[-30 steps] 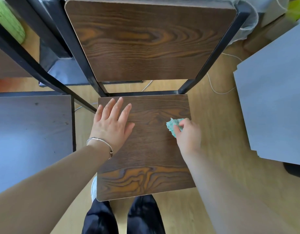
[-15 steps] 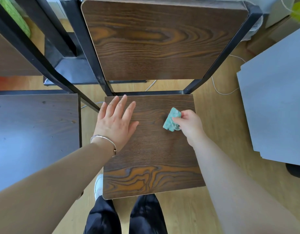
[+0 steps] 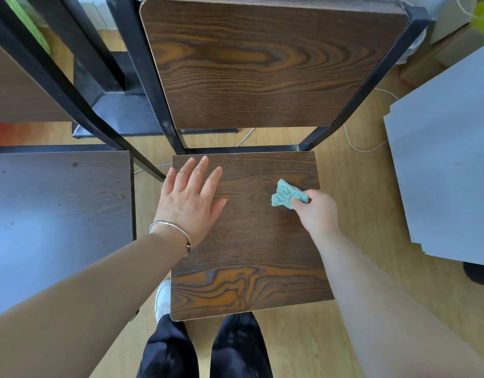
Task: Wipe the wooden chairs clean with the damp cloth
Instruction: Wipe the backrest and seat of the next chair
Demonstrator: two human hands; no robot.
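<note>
On the dark, wavy-grained wooden chair seat (image 3: 249,241), the right hand (image 3: 316,211) pinches a crumpled teal cloth (image 3: 286,195) (nubby weave). The left hand (image 3: 189,203) lies flat, fingers (image 3: 200,170) spread.

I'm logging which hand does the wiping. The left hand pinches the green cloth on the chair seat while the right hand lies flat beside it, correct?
Not quite: the hands are swapped. In the head view the right hand pinches the green cloth on the chair seat, while the left hand lies flat beside it.
</note>
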